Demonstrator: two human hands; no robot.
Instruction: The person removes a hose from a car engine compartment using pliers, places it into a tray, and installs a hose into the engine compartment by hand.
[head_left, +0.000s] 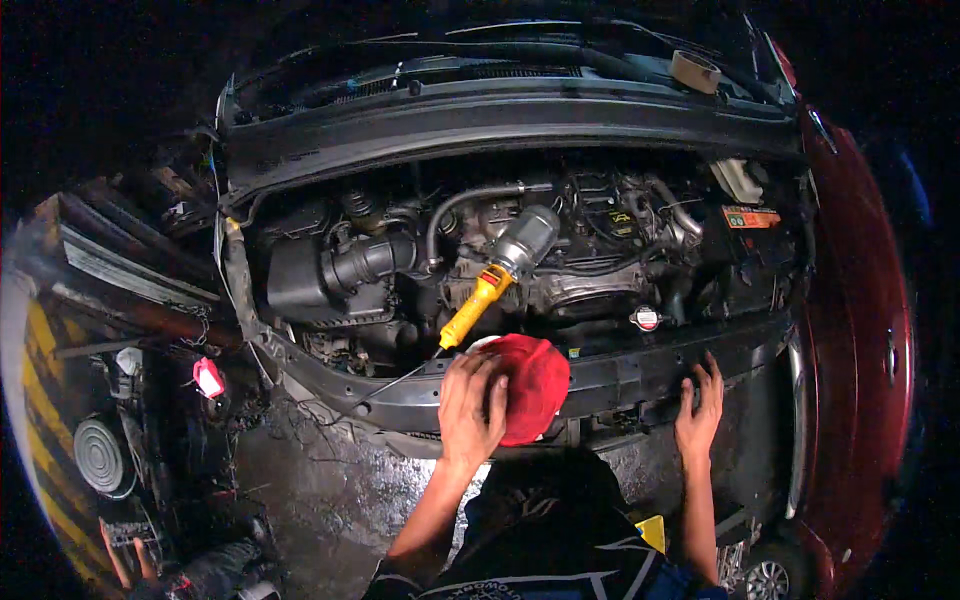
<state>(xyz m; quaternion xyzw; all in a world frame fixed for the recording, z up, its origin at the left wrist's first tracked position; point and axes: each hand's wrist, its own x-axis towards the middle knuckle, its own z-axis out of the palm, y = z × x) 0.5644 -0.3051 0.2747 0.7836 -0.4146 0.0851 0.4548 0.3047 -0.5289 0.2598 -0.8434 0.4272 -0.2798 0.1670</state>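
My left hand (pixel 470 410) is curled over the left side of a red cloth (pixel 530 390) on the car's front edge, fingers gripping it. My right hand (pixel 700 405) rests on the black front crossmember (pixel 630 360) to the right, fingers bent and apart with nothing held. Above the cloth a yellow-handled caged work lamp (pixel 490 290) lies across the engine bay, its cord trailing down to the left. The engine (pixel 600 250) sits beneath the lamp, with a black air box (pixel 300 285) at left and a battery (pixel 750 230) at right.
A tape roll (pixel 695 72) lies by the windshield. A red car (pixel 860 380) stands along the right. At left are stacked metal beams (pixel 130 270), chains and a round grey object (pixel 98 455). At lower left another person's hands (pixel 125 550) are visible.
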